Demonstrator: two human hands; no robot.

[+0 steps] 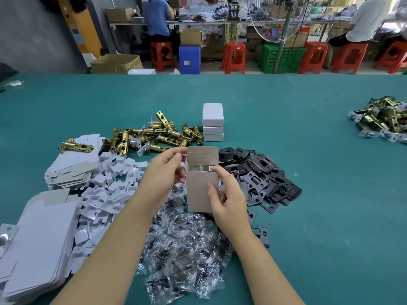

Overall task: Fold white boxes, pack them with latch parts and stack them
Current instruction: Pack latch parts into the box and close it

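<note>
Both hands are holding the open box (199, 190) above the desk (319, 194): left hand (164, 172) pinching its upper edge, right hand (226, 194) gripping its side. I am judging the top flap should fold squarely while the contents, something shiny, stay low. I am counting three closed boxes (213, 123) stacked behind, two heaps of brass latches (152, 137), one heap of dark plates (264, 179), and uncountable bagged screws (185, 256).

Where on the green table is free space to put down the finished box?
Bare green table lies right of the black plates, before the far brass pile, and behind the stack of white boxes. Around the hands it is crowded: screw bags, flat cartons, brass latches.
</note>
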